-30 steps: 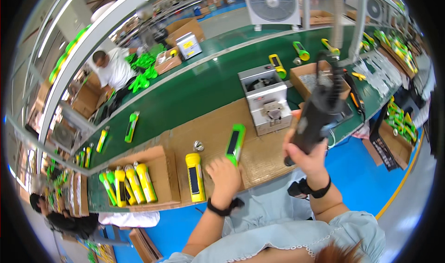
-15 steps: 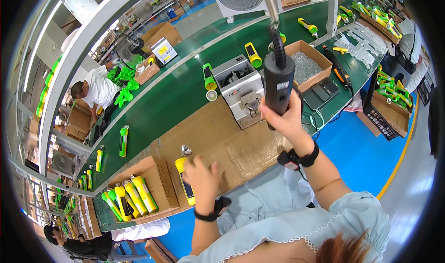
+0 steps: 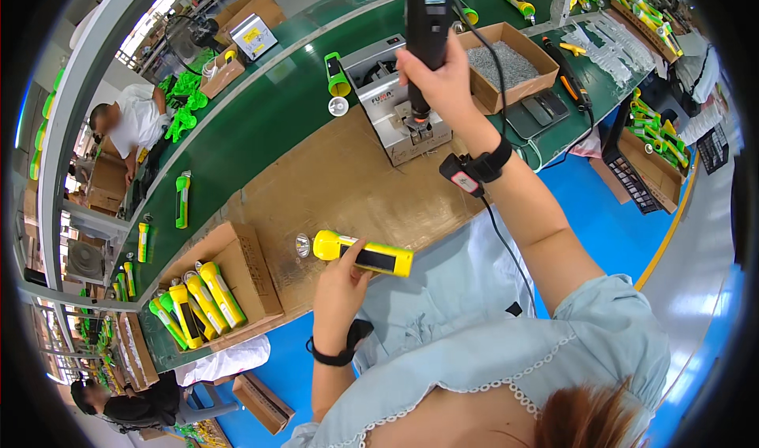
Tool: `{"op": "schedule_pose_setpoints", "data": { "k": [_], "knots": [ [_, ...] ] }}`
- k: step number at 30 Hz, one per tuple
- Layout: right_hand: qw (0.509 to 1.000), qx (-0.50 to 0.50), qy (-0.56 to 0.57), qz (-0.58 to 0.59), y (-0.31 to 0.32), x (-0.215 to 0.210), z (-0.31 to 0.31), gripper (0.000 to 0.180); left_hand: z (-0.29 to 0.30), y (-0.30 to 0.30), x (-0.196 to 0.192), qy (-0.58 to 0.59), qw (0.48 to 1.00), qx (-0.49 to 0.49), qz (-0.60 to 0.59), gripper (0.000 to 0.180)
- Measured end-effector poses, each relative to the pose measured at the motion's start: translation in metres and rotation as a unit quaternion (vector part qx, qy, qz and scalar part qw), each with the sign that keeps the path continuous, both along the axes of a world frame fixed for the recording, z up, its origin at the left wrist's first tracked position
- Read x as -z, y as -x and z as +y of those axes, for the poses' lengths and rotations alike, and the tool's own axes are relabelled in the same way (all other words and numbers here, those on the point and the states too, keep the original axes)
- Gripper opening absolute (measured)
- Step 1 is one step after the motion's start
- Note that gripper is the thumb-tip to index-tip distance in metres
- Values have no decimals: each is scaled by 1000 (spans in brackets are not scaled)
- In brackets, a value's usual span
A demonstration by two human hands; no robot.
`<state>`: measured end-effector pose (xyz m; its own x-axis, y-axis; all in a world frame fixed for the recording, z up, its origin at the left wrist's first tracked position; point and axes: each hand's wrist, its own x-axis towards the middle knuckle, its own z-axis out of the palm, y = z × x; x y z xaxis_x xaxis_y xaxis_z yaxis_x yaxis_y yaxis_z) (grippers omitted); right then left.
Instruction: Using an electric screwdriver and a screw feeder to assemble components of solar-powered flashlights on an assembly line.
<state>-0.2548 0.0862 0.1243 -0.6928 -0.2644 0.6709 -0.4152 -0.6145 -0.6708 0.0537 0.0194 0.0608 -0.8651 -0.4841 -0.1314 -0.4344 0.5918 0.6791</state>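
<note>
My right hand [image 3: 444,80] is wrapped round a black electric screwdriver [image 3: 428,25], held upright with its tip down at the front of a grey box-shaped screw feeder [image 3: 387,124]. My left hand [image 3: 341,284] grips a yellow flashlight [image 3: 326,245] with a dark panel along its body. The flashlight lies tilted over the front edge of the cardboard sheet [image 3: 316,179], its wide end to the left. Beside that end is a round silver reflector [image 3: 303,246]; whether a wire joins them I cannot tell.
A carton [image 3: 257,262] of yellow and green flashlights stands at left. On the green belt [image 3: 213,144] lie more flashlights. Right of the feeder are a carton of small metal screws [image 3: 506,65], a phone [image 3: 545,108] and another screwdriver [image 3: 573,84]. A co-worker [image 3: 134,120] sits across the belt.
My right hand has brought the screwdriver down to the feeder's front. My left hand has closed on the yellow flashlight and turned it from upright to nearly level, moving it right.
</note>
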Motion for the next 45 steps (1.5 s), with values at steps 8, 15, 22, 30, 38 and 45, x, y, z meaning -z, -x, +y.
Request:
{"op": "schedule_pose_setpoints", "data": {
  "k": [8, 15, 22, 30, 38, 45],
  "knots": [
    [995, -46, -88, -9, -26, -10, 10, 34, 9, 61, 25, 310, 940, 42, 135, 48],
    [994, -98, -47, -21, -75, 8, 61, 58, 12, 76, 42, 368, 924, 29, 98, 51],
    [992, -121, -31, -32, -93, 34, 63, 63, 9, 78, 47, 381, 919, 15, 104, 48],
    [991, -121, -52, -29, -90, 39, 57, 62, 11, 76, 51, 387, 915, 7, 116, 49],
    [992, -107, -55, -42, -88, 48, 48, 56, 12, 75, 51, 397, 909, 7, 126, 50],
    [993, -77, -75, -48, -88, 62, 35, 49, 11, 79, 50, 386, 913, 6, 128, 50]
  ]
}}
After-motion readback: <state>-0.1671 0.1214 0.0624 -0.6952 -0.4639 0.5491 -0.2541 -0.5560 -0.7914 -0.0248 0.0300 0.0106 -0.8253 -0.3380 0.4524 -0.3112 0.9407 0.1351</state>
